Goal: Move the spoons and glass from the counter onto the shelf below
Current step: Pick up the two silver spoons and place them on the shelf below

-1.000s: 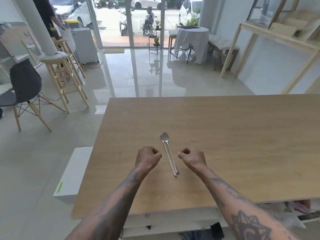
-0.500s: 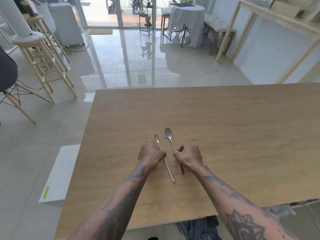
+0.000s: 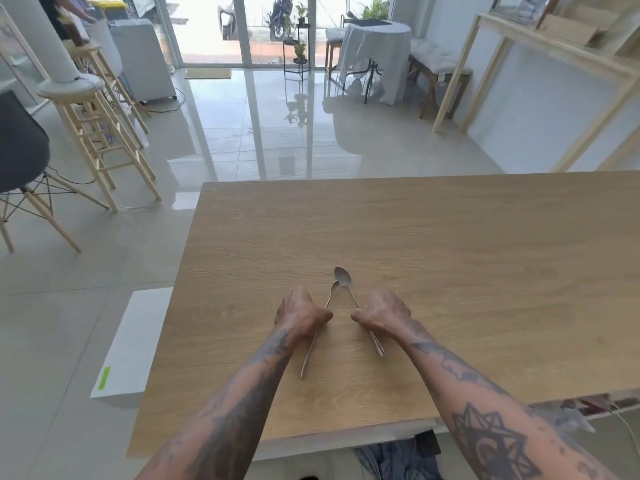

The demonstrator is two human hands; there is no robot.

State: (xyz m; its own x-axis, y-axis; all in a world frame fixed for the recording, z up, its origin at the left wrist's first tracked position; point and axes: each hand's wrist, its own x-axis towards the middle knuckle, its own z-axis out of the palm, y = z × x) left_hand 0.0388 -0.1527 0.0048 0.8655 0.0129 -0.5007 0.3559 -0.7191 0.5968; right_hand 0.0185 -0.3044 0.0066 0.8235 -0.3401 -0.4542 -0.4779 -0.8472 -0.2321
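Note:
Two metal spoons lie in a V on the wooden counter (image 3: pixel 450 258), bowls nearly touching at the far end. My left hand (image 3: pixel 300 315) is closed around the handle of the left spoon (image 3: pixel 331 295), whose tail sticks out toward me. My right hand (image 3: pixel 380 313) is closed around the handle of the right spoon (image 3: pixel 343 276), its tail also showing below the fist. Both spoons still rest near or on the counter top. No glass is in view. The shelf below the counter is hidden by the counter top.
A white box (image 3: pixel 133 341) lies on the floor left of the counter. Wooden stools (image 3: pixel 100 140) and a dark chair (image 3: pixel 20 157) stand further left. A wooden rack (image 3: pixel 554 57) lines the right wall. Clutter shows under the counter's near right edge (image 3: pixel 588 403).
The spoons lay side by side between my fists; now each hand grips one, and their handles have swung apart into a V. The camera view has tilted.

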